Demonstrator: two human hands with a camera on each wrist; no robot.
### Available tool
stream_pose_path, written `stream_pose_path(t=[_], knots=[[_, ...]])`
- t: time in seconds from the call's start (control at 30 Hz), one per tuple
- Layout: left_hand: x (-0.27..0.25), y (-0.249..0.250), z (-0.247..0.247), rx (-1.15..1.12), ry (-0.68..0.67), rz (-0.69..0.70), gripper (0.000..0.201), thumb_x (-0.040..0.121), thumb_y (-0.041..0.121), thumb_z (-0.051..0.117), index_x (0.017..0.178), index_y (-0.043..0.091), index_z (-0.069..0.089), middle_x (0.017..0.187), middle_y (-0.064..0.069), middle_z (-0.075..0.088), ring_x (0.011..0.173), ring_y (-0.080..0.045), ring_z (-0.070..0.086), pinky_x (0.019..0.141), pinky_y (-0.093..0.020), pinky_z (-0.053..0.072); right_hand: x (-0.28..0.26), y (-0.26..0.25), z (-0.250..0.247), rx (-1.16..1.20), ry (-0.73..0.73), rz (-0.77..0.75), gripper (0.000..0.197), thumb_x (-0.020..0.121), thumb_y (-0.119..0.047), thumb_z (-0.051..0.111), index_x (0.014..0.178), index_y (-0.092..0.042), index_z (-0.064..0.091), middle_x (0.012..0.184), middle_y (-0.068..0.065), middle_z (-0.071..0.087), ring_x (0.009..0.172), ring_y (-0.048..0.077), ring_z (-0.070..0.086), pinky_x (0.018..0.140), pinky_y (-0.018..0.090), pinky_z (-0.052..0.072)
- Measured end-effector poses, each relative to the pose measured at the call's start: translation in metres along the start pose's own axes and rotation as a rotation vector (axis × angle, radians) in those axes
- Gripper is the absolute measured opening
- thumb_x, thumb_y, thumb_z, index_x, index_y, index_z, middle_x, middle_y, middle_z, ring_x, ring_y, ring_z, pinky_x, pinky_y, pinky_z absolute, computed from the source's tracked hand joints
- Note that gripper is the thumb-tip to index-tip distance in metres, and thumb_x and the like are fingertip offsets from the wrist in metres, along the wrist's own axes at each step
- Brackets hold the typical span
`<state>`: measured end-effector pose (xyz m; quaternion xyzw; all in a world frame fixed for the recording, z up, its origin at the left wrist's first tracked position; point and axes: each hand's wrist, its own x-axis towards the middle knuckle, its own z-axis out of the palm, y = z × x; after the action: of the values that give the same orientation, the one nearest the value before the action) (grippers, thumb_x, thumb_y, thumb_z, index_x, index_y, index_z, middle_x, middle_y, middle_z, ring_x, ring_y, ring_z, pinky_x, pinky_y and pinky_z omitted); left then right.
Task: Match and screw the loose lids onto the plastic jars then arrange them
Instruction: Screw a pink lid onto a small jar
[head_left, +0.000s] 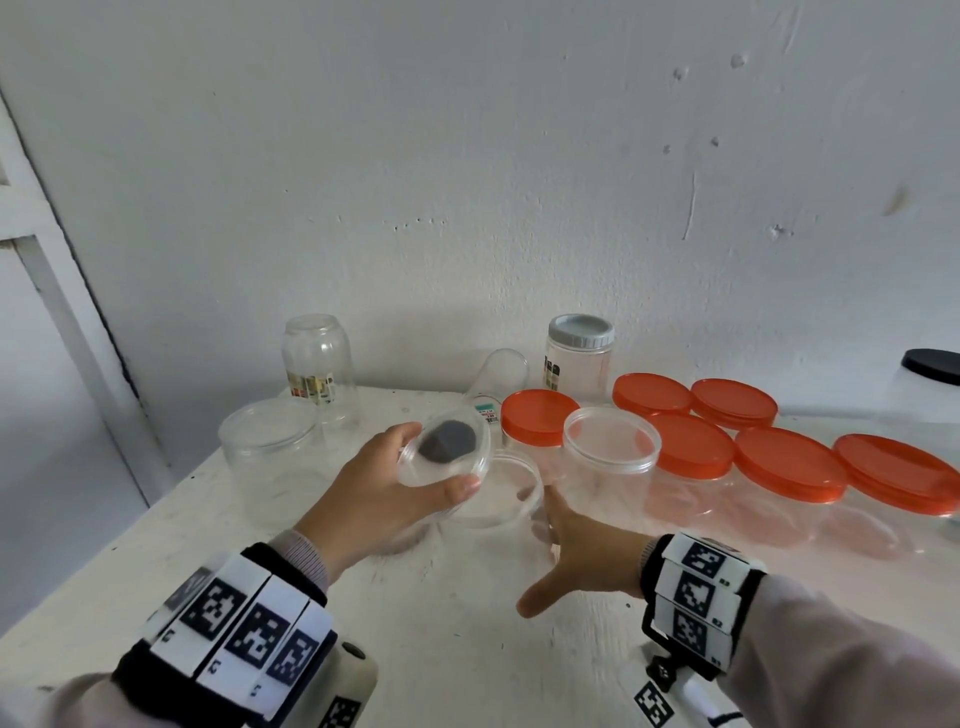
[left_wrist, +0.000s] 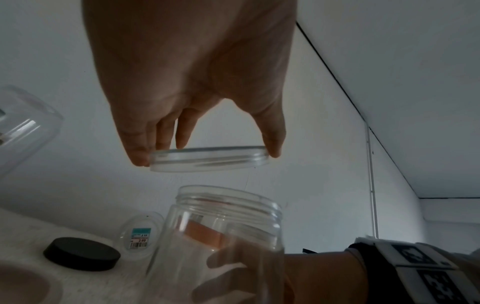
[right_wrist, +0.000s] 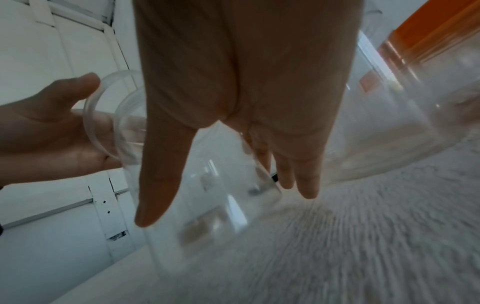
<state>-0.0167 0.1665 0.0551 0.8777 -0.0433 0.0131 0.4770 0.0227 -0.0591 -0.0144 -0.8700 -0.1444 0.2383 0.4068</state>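
Left hand (head_left: 384, 488) up above the white table (head_left: 441, 597), fingers and thumb curled round the rim of a clear lid (head_left: 445, 453), right hand (head_left: 582, 561) spread wide beside an open clear jar (head_left: 493, 499) right under the lid, maybe touching it, hard to tell, orange-lidded jars (head_left: 727, 457) close by on the right

A white table (head_left: 156, 545) with a worn, speckled top stands against a white plastered wall (head_left: 467, 156) marked by small dents and scuffs. At left, a white panelled door frame (head_left: 47, 270) shows chipped paint along its edge.
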Motion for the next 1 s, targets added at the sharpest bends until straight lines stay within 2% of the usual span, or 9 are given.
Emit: stream_pose_path(t=[0.1,0.2,0.27,0.3,0.37,0.43,0.7,0.9,1.0], knots=[[0.001,0.003,0.005,0.033,-0.042,0.019,0.077,0.057,0.061,0.076,0.121,0.044,0.039,0.107,0.036,0.039,0.101,0.013,0.044,0.082,-0.011,0.037,-0.002,-0.002,-0.001,0.051,0.006,-0.024,0.117,0.060,-0.028,0.090,0.146,-0.031,0.011,0.149,-0.007,0.030,0.134,0.012,0.033,0.109,0.029,0.032],[0.003,0.005,0.012,0.094,-0.101,0.031,0.067,0.063,0.051,0.080,0.109,0.050,0.031,0.100,0.041,0.032,0.097,0.012,0.044,0.079,-0.010,0.035,-0.002,-0.005,-0.001,0.091,0.029,-0.062,0.115,0.060,-0.028,0.090,0.147,-0.032,0.015,0.147,-0.009,0.035,0.135,0.015,0.035,0.111,0.037,0.034],[0.005,0.007,0.017,0.147,-0.137,0.051,0.066,0.064,0.049,0.080,0.110,0.052,0.033,0.106,0.042,0.032,0.103,0.013,0.043,0.080,-0.006,0.035,-0.001,-0.006,-0.001,0.080,0.035,-0.084,0.116,0.058,-0.031,0.091,0.146,-0.033,0.016,0.147,-0.010,0.035,0.135,0.016,0.036,0.111,0.040,0.035],[0.006,0.008,0.020,0.176,-0.154,0.059,0.071,0.065,0.049,0.080,0.119,0.049,0.035,0.115,0.038,0.035,0.113,0.008,0.043,0.086,-0.008,0.035,-0.001,-0.006,-0.001,0.071,0.036,-0.093,0.116,0.057,-0.033,0.091,0.146,-0.034,0.016,0.147,-0.012,0.034,0.135,0.016,0.036,0.111,0.039,0.035],[0.008,0.010,0.025,0.244,-0.170,0.068,0.095,0.065,0.051,0.079,0.143,0.032,0.028,0.139,0.021,0.034,0.130,-0.004,0.035,0.100,-0.018,0.031,-0.001,-0.006,-0.001,0.059,0.037,-0.108,0.118,0.057,-0.035,0.091,0.147,-0.035,0.014,0.148,-0.014,0.031,0.135,0.015,0.035,0.111,0.036,0.035],[0.009,0.012,0.028,0.282,-0.179,0.075,0.104,0.066,0.051,0.079,0.149,0.025,0.021,0.150,0.011,0.028,0.134,-0.007,0.030,0.102,-0.020,0.027,0.000,-0.005,-0.001,0.046,0.037,-0.117,0.120,0.057,-0.037,0.090,0.147,-0.037,0.012,0.148,-0.015,0.030,0.135,0.014,0.035,0.110,0.034,0.036],[0.006,0.009,0.034,0.304,-0.197,0.078,0.108,0.066,0.053,0.078,0.150,0.026,0.016,0.153,0.008,0.024,0.138,-0.010,0.026,0.109,-0.028,0.026,-0.001,-0.005,0.000,0.014,0.045,-0.083,0.121,0.058,-0.040,0.089,0.148,-0.036,0.009,0.150,-0.012,0.029,0.135,0.016,0.035,0.112,0.038,0.033],[0.008,-0.004,0.029,0.209,-0.213,0.069,0.123,0.058,0.057,0.082,0.151,0.032,0.004,0.156,0.011,0.017,0.141,-0.011,0.022,0.114,-0.032,0.024,-0.006,-0.010,-0.004,0.016,0.050,-0.050,0.119,0.057,-0.033,0.090,0.146,-0.036,0.010,0.148,-0.013,0.029,0.138,0.017,0.030,0.110,0.033,0.031],[0.008,-0.020,0.024,0.097,-0.226,0.020,0.129,0.056,0.051,0.086,0.151,0.033,0.000,0.153,0.015,0.021,0.133,-0.007,0.030,0.111,-0.030,0.028,-0.016,-0.021,-0.019,0.031,0.061,-0.064,0.120,0.055,-0.030,0.092,0.146,-0.034,0.014,0.150,-0.012,0.028,0.138,0.016,0.029,0.113,0.042,0.029]])
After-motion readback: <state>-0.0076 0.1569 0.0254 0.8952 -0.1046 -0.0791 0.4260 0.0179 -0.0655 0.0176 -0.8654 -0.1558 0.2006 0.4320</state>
